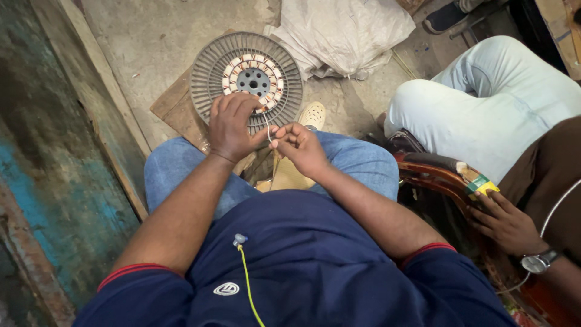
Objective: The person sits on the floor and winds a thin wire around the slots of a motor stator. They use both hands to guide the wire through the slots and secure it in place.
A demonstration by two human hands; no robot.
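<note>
Against the floor at left stood a worn teal board [54,181]. Left hand [230,124] was curled over the lower rim of the round grey fan motor [247,80], fingers closed on it, bracing. Right hand [299,145] pinched a thin wire [267,128] running up to the windings. Best kept taut, pulled steadily, motor held firm. Motor lay just ahead of both hands, on wood. A co-worker's hand [505,224] rested far right.
</note>
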